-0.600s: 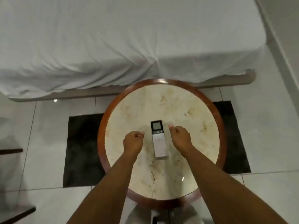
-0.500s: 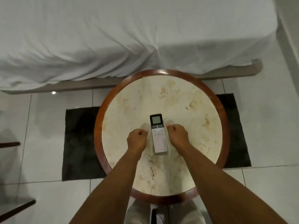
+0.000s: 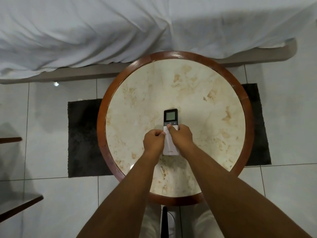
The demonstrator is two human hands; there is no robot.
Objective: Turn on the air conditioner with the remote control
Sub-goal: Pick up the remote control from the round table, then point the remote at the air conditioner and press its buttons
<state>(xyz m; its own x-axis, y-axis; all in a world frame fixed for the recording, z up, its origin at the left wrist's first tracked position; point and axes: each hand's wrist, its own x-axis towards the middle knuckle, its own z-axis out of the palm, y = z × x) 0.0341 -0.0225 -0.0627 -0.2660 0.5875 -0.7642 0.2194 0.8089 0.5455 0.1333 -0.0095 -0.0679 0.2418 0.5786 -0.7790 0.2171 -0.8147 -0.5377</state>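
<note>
Head view, from above: the remote control [image 3: 171,133] lies flat on the round marble-topped table [image 3: 197,100], slightly toward the near side of centre, display end pointing at the bed [image 3: 137,28]. 2 changes are evident against the frames from about half a second ago. First, the right hand [image 3: 181,137], which then rested just beside the right edge of the remote with the fingers curled, now lies over the button area; its fingers are wrapped down along the right edge and its thumb lies across the face, with the tip just below the red power symbol in the dark button strip. Second, the left hand [image 3: 153,140] has closed in from a short gap to touch the left edge, with the fingers curled narrow, thumb and forefinger pinched at the casing; whether it truly grips or only steadies cannot be told. The remote itself has not left the tabletop, and its display shows no readable figures. Judgement: the task has passed from approach to contact. The remaining steps are likely to lift or aim the unit and press power. The air conditioner is not in view, so no result can be confirmed. A dark floor mat [image 3: 82,134] lies under the table on the tiles.
</note>
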